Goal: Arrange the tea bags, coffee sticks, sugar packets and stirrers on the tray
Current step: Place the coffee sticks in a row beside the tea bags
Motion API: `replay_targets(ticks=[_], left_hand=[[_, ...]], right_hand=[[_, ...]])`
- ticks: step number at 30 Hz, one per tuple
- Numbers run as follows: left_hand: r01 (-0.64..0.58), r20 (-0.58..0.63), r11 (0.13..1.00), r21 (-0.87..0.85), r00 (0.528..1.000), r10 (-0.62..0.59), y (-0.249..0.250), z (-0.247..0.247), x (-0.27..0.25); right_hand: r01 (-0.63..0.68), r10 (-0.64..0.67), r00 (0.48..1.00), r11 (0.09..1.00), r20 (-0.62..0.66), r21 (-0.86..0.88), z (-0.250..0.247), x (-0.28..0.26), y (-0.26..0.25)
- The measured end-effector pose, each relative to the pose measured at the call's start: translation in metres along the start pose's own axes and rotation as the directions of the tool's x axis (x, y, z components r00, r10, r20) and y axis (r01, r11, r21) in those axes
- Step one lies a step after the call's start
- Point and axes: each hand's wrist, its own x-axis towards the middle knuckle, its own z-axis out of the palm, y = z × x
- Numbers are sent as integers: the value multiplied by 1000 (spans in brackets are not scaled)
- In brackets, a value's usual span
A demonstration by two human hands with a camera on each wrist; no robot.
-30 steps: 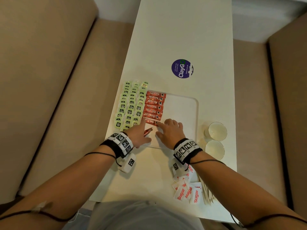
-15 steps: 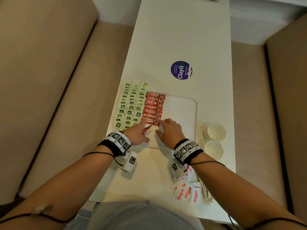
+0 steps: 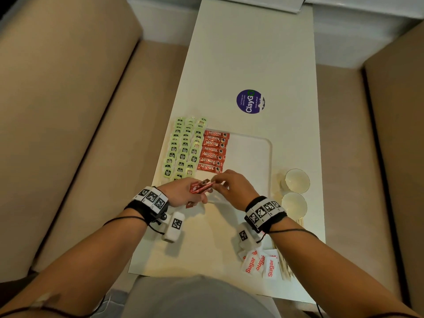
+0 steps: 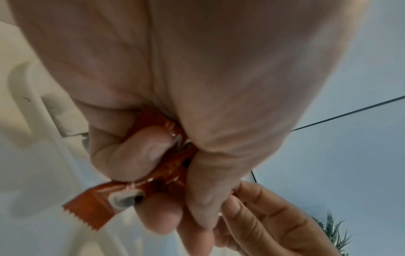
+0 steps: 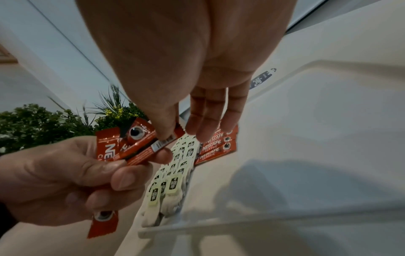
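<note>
A white tray (image 3: 252,154) lies on the table. Green tea bags (image 3: 183,150) fill its left side in three rows, and beside them runs a column of red coffee sticks (image 3: 213,152). Just above the tray's near edge, my left hand (image 3: 199,191) grips a small bundle of red coffee sticks (image 3: 202,187) (image 5: 131,147) (image 4: 166,164). My right hand (image 3: 215,181) pinches the end of one stick in that bundle, thumb on its barcode side (image 5: 164,138). Sugar packets (image 3: 261,262) and wooden stirrers (image 3: 285,267) lie near the table's front right corner.
Two white cups (image 3: 297,180) (image 3: 293,204) stand right of the tray. A purple round sticker (image 3: 250,101) is on the table beyond it. Beige sofa cushions flank the narrow table on both sides. Plants show in the right wrist view (image 5: 43,124).
Both hands have come off the near end of the coffee stick column. The left hand has raised its bundle, and the right hand now pinches a stick in it.
</note>
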Motion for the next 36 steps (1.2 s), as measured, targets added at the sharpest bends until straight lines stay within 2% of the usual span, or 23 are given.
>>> replay_targets(ticks=[3, 5, 8, 11, 16, 20, 23, 28, 34, 36], left_hand=[[24, -95, 1000, 17, 995, -23, 1, 0, -9], [53, -161, 991, -121, 984, -72, 4, 0, -15], [10, -217, 948, -318, 973, -83, 0, -6, -24], [-46, -270, 913, -404, 960, -71, -3, -12, -27], [-58, -355, 943, -327, 932, -66, -1, -10, -27], [-99, -467, 953, -285, 883, -48, 1, -6, -27], [-119, -487, 956, -267, 873, -27, -3, -5, -27], [-100, -432, 963, -249, 902, -18, -8, -4, -25], [-78, -369, 997, -23, 927, 64, -6, 2, -19], [-88, -348, 996, 5, 934, 84, -6, 2, -17]], right_hand=[[-29, 28, 1000, 997, 6, 73, -2, -8, 0], [-46, 52, 998, 990, -44, 132, -3, -15, 0], [-63, 93, 989, 971, -119, 230, -6, -21, -2], [-54, 93, 988, 957, -125, 286, -5, -24, -4], [-21, 63, 987, 963, -151, 268, 1, -32, -9], [-74, 129, 980, 942, -149, 328, 6, -37, -13], [-84, 167, 969, 916, -183, 392, 13, -39, -15], [-114, 269, 943, 814, -196, 570, 18, -33, -13], [-54, 210, 948, 847, -239, 529, 21, -18, -21], [-40, 193, 954, 842, -231, 539, 19, -12, -29]])
